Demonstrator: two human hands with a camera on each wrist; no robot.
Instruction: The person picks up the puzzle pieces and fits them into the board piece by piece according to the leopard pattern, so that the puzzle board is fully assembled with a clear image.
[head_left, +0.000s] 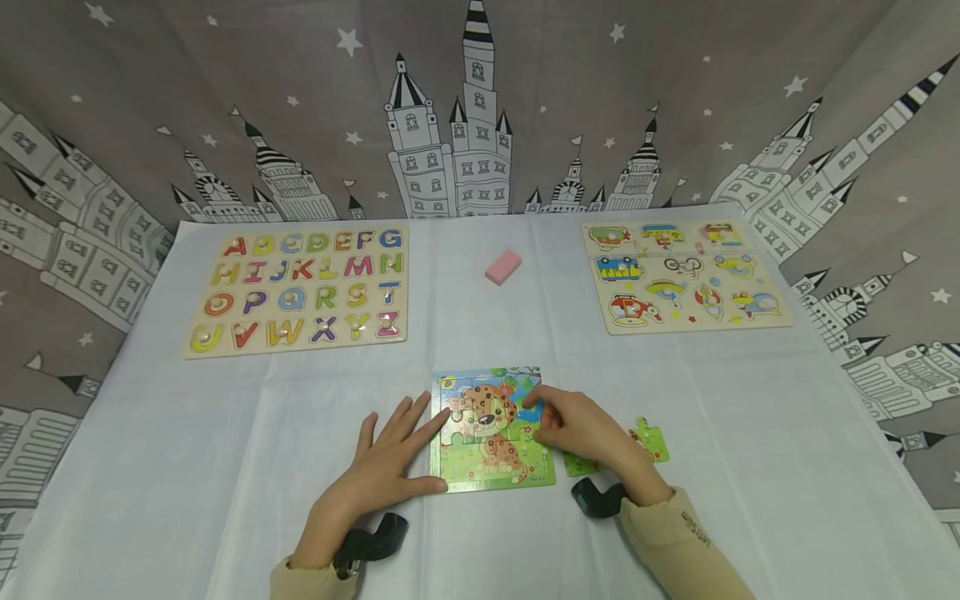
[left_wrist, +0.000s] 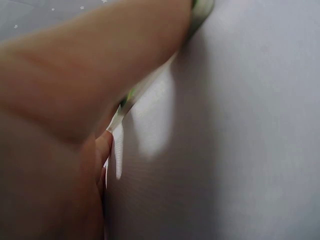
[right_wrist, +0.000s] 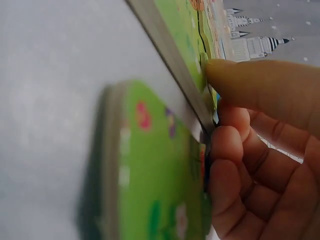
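Note:
A jigsaw puzzle board (head_left: pixel 480 479) with a spotted leopard cub on green grass lies in front of me. My left hand (head_left: pixel 382 462) rests at its left side, fingers spread, with the index fingertip and thumb touching the frame's edge. At the right side, my right hand (head_left: pixel 581 425) pinches a puzzle piece (right_wrist: pixel 204 65) between thumb and index finger, over the middle of the board's right edge. Most of that piece is hidden by the fingers. Beside the board, partly under the right hand, lie loose green puzzle pieces (head_left: pixel 654 442).
An alphabet puzzle board (head_left: pixel 401 292) stands at the back left, and a vehicle puzzle board (head_left: pixel 675 323) at the back right. Between them lies a pink eraser-like block (head_left: pixel 503 267). A white cloth (head_left: pixel 480 550) covers the table, with a castle-print curtain (head_left: pixel 300 100) behind.

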